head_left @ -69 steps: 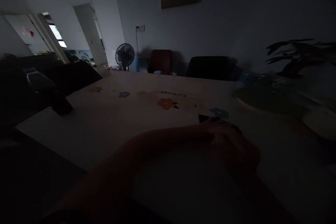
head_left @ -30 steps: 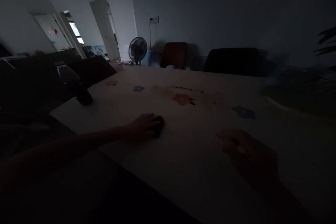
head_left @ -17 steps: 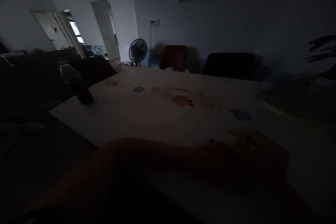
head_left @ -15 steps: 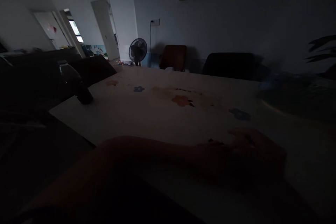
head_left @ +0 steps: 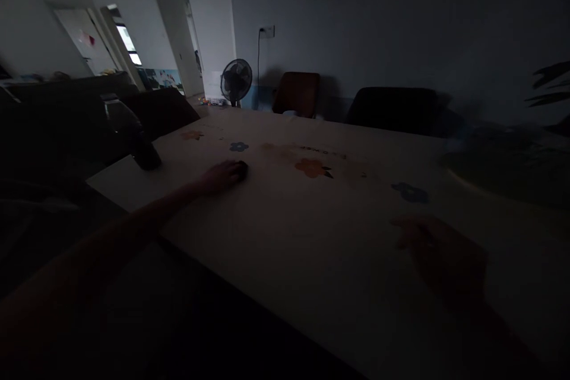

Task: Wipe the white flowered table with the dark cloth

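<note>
The room is very dim. My left hand [head_left: 220, 176] reaches far out to the left over a pale table [head_left: 285, 219] with a flower-print cloth. Its fingers are curled down on a small dark object [head_left: 241, 170] that lies on the cloth. My right hand [head_left: 443, 255] rests on the table at the near right with loosely curled fingers. A faint pale spot shows between its fingers, and I cannot tell what it is.
A dark bottle-like thing [head_left: 136, 141] stands near the table's left corner. A blurred dish [head_left: 503, 169] and plant leaves [head_left: 552, 80] sit at the right. Two chairs [head_left: 296, 92] [head_left: 392, 108] stand at the far edge. A floor fan [head_left: 236, 79] is behind them.
Half a second ago my left hand lay beside my right hand. It has swung out to the left across the table with the small dark object. My right hand stayed put.
</note>
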`<state>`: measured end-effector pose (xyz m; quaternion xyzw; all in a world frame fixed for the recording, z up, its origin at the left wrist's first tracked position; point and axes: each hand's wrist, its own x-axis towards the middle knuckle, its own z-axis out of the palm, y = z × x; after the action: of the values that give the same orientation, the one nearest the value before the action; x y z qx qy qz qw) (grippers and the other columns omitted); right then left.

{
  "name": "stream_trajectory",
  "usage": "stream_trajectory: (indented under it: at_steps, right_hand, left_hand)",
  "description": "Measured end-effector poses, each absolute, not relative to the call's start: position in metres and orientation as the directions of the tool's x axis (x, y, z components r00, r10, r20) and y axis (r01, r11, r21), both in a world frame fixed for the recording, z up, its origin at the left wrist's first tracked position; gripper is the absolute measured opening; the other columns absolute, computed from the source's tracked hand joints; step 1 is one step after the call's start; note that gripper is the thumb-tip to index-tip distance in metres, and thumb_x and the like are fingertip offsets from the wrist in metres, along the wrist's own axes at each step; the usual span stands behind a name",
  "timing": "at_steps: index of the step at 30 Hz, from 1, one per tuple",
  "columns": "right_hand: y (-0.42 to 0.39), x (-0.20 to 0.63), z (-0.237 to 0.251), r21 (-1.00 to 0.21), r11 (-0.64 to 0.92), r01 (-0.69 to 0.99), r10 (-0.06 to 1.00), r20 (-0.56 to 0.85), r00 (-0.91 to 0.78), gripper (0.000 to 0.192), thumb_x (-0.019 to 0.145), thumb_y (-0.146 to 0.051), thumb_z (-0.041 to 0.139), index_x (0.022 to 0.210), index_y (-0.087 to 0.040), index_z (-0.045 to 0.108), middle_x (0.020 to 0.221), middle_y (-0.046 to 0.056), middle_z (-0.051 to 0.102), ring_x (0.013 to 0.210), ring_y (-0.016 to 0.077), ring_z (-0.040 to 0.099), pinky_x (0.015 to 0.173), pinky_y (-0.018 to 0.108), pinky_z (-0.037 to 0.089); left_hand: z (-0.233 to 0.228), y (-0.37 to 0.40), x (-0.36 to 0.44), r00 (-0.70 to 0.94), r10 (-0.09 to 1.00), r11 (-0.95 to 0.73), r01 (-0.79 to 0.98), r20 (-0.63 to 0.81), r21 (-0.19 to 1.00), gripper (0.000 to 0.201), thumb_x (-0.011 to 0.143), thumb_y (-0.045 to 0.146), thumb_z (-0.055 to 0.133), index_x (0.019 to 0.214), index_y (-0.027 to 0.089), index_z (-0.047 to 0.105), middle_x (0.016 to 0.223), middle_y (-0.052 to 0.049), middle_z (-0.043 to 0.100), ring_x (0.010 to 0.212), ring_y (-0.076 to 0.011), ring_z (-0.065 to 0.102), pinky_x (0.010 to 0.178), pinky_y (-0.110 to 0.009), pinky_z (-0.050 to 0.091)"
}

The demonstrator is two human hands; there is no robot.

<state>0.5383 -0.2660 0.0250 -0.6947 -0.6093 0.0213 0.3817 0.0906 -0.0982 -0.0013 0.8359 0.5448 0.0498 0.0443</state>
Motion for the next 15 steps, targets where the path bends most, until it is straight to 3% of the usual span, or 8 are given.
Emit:
stream_trajectory:
  at_steps: [3, 7, 11, 15]
  right_hand:
    - [-0.269, 0.534, 0.029, -0.557, 0.039, 0.829, 0.876, 0.418, 0.239, 0.034, 0.078, -0.047, 0.048, 0.082, -0.024, 0.073, 0.070, 0.003, 0.071, 0.070, 0.0224, 0.071, 0.066, 0.028, 0.055]
    - [-0.270, 0.528, 0.033, -0.545, 0.104, 0.832, 0.866, 0.461, 0.194, 0.031, 0.078, -0.044, 0.048, 0.081, -0.023, 0.071, 0.067, 0.004, 0.069, 0.067, 0.0230, 0.070, 0.064, 0.029, 0.054]
    - [-0.270, 0.525, 0.033, -0.515, 0.121, 0.849, 0.852, 0.492, 0.177, 0.033, 0.078, -0.044, 0.047, 0.080, -0.022, 0.071, 0.067, 0.006, 0.068, 0.067, 0.0221, 0.069, 0.066, 0.029, 0.053]
    - [-0.274, 0.525, 0.037, -0.481, 0.144, 0.865, 0.847, 0.512, 0.145, 0.034, 0.083, -0.041, 0.045, 0.084, -0.019, 0.072, 0.071, 0.006, 0.069, 0.073, 0.0200, 0.069, 0.072, 0.026, 0.052]
  left_hand:
    - [-0.002, -0.082, 0.050, 0.243, 0.968, -0.249, 0.963, 0.068, 0.103, 0.053, 0.099, 0.035, 0.027, 0.140, 0.008, 0.047, 0.149, -0.020, 0.043, 0.139, -0.0295, 0.037, 0.116, -0.045, 0.029]
    - [-0.005, -0.076, 0.048, 0.176, 0.977, -0.189, 0.976, 0.117, 0.110, 0.056, 0.099, 0.039, 0.025, 0.137, 0.005, 0.047, 0.146, -0.022, 0.045, 0.135, -0.0308, 0.040, 0.116, -0.047, 0.028]
    - [-0.009, -0.091, 0.075, 0.245, 0.964, -0.257, 0.958, 0.104, 0.123, 0.059, 0.099, 0.047, 0.028, 0.138, 0.008, 0.049, 0.151, -0.018, 0.042, 0.137, -0.0300, 0.040, 0.117, -0.042, 0.029]
    - [-0.010, -0.124, 0.127, 0.420, 0.905, -0.424, 0.890, 0.062, 0.166, 0.065, 0.097, 0.056, 0.033, 0.145, 0.014, 0.045, 0.158, -0.015, 0.034, 0.145, -0.0315, 0.032, 0.120, -0.043, 0.025]
